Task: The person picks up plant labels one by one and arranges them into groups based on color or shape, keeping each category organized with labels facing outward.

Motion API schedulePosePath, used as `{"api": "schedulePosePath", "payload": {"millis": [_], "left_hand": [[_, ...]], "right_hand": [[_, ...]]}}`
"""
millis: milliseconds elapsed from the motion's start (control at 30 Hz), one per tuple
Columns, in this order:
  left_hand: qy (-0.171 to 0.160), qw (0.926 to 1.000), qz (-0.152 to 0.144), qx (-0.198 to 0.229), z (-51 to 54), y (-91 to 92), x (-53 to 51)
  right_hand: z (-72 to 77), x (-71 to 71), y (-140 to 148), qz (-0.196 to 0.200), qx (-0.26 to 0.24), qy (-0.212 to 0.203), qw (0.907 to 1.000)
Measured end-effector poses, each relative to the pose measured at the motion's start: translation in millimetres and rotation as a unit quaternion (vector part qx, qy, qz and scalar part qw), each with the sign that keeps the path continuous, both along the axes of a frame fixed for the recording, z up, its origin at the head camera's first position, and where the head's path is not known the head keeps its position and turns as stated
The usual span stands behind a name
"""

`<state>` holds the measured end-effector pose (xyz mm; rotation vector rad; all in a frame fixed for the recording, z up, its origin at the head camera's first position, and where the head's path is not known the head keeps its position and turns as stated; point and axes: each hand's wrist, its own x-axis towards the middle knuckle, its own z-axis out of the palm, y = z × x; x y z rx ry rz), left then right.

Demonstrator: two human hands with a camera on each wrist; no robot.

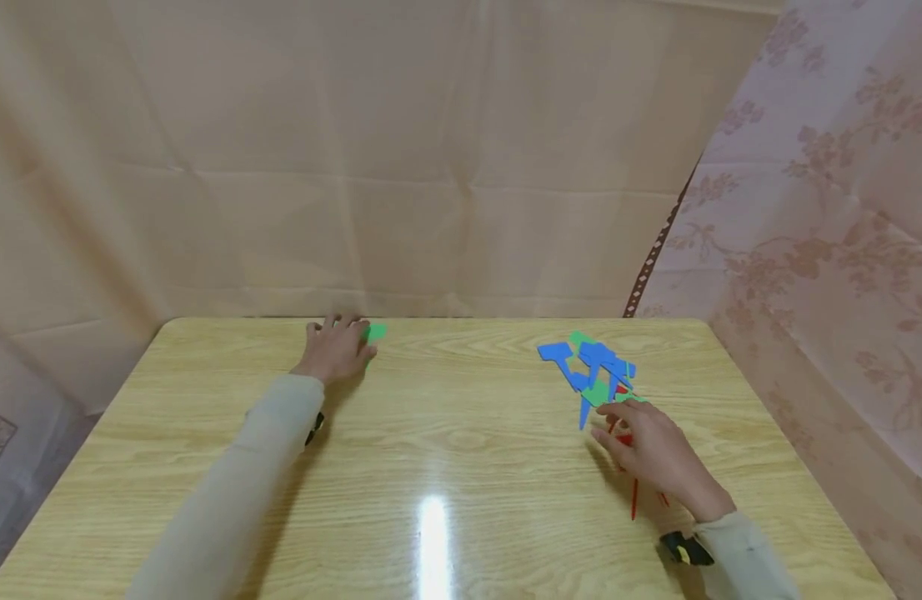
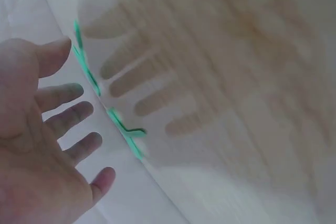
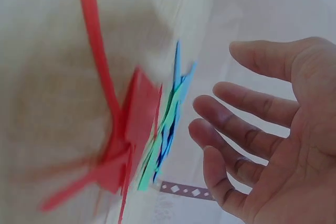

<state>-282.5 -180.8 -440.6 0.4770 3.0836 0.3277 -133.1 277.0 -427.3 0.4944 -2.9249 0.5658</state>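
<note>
Head view: blue pieces [image 1: 598,354] lie heaped with green tags [image 1: 598,393] on the table [image 1: 461,408]. Just on the blue pieces' near side, the right hand [image 1: 656,446] hovers over red pieces [image 3: 139,111], fingers parted, holding nothing. Well left of the blue pieces, the left hand [image 1: 337,348] spreads its fingers beside green pieces [image 1: 376,332]. Probably a reach or a release; a pick-up would call for pinching one flat edge. No container shows.

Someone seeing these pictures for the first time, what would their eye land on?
Probably the heap of blue, green and red pieces on the right of the table, with the right hand close to the red ones. Next, perhaps, the left hand by green pieces near the far edge, then the bright glare at the near middle.
</note>
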Motion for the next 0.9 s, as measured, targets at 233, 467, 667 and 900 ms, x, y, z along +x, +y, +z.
{"api": "schedulePosePath", "payload": {"millis": [233, 467, 667, 900], "left_hand": [[-0.08, 0.9967, -0.009, -0.015, -0.5, -5.1, 4.5], [-0.104, 0.9945, -0.006, 0.01, -4.9, -3.0, 4.4], [-0.097, 0.9953, -0.003, 0.005, -7.3, -3.3, 5.8], [-0.093, 0.9957, -0.003, 0.004, -7.4, -4.4, 6.6]], "right_hand": [[-5.8, -38.4, 17, -0.036, 0.003, -0.041, 0.9985], [-8.3, -57.4, 18, -0.079, 0.025, -0.089, 0.9926], [-9.0, -60.9, 16, -0.088, 0.035, -0.109, 0.9894], [-9.8, -64.0, 15, -0.045, 0.086, -0.073, 0.9926]]}}
